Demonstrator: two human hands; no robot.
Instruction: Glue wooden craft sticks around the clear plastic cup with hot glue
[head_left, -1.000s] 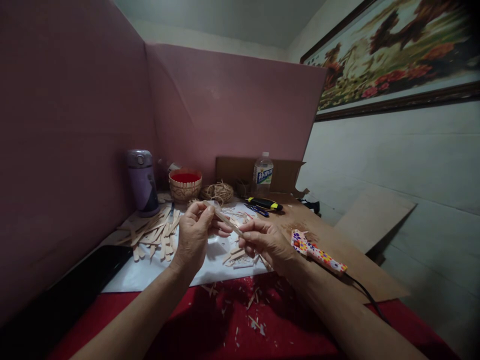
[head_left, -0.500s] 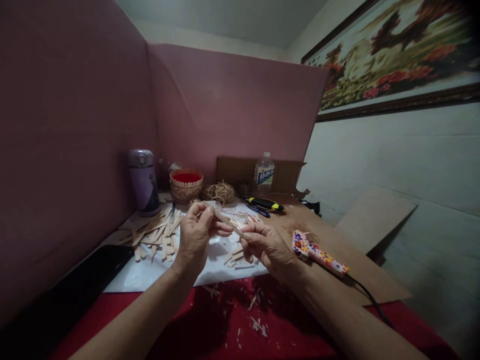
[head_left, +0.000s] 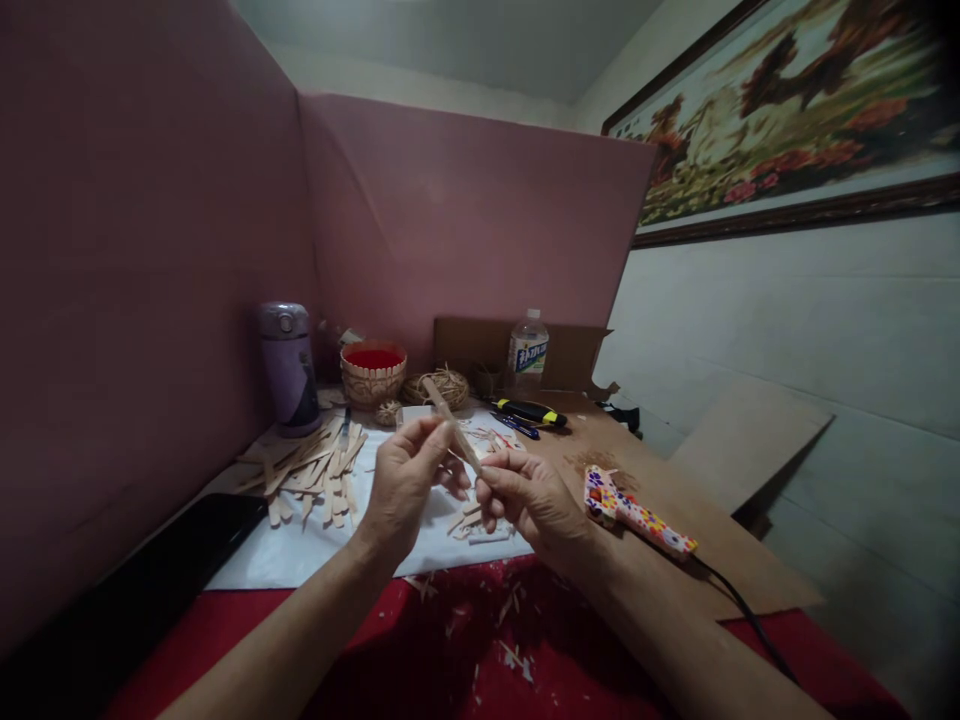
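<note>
Between my two hands a flat wooden craft stick [head_left: 441,400] is held up at a slant over the white sheet. My left hand [head_left: 409,480] pinches it near its middle with thumb and fingers, and its upper end sticks out beyond them. The lower end sits in the fingertips of my right hand [head_left: 529,490], whose fingers are curled. Under the hands lie some short stick pieces [head_left: 466,518]. A heap of loose craft sticks [head_left: 319,465] spreads on the white sheet [head_left: 300,560], left of my left hand.
Behind stand a purple flask [head_left: 289,370], a stick-sided bowl with red inside [head_left: 373,375], coiled twine [head_left: 450,388] and a plastic bottle [head_left: 530,350]. To the right lie a black-yellow cutter [head_left: 531,411] and a flowered glue gun [head_left: 637,512] with its cord on cardboard.
The stick has tilted steeper, its upper end rising. My left hand has slid down along it toward the right hand, which has stayed nearly in place.
</note>
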